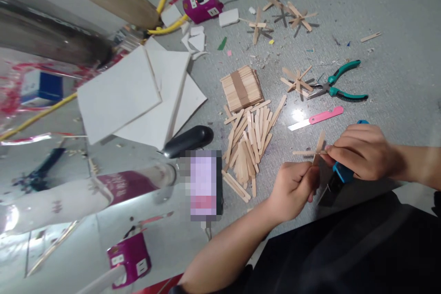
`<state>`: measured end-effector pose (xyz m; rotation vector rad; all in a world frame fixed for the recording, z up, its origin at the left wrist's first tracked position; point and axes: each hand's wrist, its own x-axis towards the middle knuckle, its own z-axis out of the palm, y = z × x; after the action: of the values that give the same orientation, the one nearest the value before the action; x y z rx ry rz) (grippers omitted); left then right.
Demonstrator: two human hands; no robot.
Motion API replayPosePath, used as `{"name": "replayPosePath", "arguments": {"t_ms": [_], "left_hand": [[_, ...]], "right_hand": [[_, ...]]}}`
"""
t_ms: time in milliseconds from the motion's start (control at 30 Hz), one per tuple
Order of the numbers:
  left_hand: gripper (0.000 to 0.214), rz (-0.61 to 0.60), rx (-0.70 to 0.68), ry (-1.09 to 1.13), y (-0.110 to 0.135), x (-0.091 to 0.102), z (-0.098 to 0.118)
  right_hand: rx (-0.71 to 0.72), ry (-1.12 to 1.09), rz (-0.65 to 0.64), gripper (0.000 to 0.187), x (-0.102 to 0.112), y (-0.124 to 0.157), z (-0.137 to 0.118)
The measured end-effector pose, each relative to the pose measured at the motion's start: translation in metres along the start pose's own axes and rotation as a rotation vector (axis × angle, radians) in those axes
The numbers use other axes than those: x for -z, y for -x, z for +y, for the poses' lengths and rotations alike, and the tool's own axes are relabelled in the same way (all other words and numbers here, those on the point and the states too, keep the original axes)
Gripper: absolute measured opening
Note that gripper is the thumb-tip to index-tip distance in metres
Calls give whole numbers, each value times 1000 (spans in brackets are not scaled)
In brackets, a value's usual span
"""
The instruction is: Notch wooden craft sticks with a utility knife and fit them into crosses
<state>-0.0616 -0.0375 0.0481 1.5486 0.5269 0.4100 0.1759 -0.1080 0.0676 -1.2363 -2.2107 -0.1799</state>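
Two crossed wooden craft sticks (321, 141) are between my hands, one upright and the other lying across it. My left hand (294, 188) is closed on the lower end of the upright stick. The fingers of my right hand (361, 152) pinch the right end of the crosswise one. Partly hidden beneath my right hand lies a blue-and-black tool (341, 173), its kind unclear. Just beyond the hands is a pink-handled folding knife (325, 115) with its blade out. Farther off, green-handled pliers (327, 86) lie spread, their jaws by a star of joined sticks (298, 81).
Left of my hands are loose craft sticks (250, 142) and a banded bundle (243, 87). More stick stars (300, 17) lie at the back. White boards (138, 96), a black object (189, 141), a blurred-out phone (204, 186) and purple power adapters (203, 5) are leftward.
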Motion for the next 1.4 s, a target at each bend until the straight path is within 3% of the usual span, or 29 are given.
{"name": "replayPosePath", "arguments": {"t_ms": [200,300,333,367,433,500,600,833,1167,1400], "left_hand": [[62,-3,-119,-61,1,-3,-3],[62,-47,-199,-127,5,-7,-7],[62,-48,-177,-113,6,-8,-9],[62,-30,-126,-74,6,-7,-10],[61,33,10,79,6,-5,-13],[58,53,94,294,4,-2,-16],[58,-86,147,544,1,1,-21],[56,-335,158,766,-2,1,-23],[53,-348,183,861,-8,-4,-19],[55,-289,226,867,1,-8,-20]], "right_hand": [[-49,21,60,27,0,2,16],[-193,108,241,16,-1,3,46],[-267,140,318,17,-2,3,56],[-247,139,367,17,-3,3,64],[-255,77,384,19,-7,2,72],[-252,-39,348,16,-12,2,69],[-209,-163,301,9,-17,1,50],[-356,-390,263,5,-17,2,22],[-387,-547,252,9,-20,-1,15],[-360,-474,269,13,-20,0,13]]}}
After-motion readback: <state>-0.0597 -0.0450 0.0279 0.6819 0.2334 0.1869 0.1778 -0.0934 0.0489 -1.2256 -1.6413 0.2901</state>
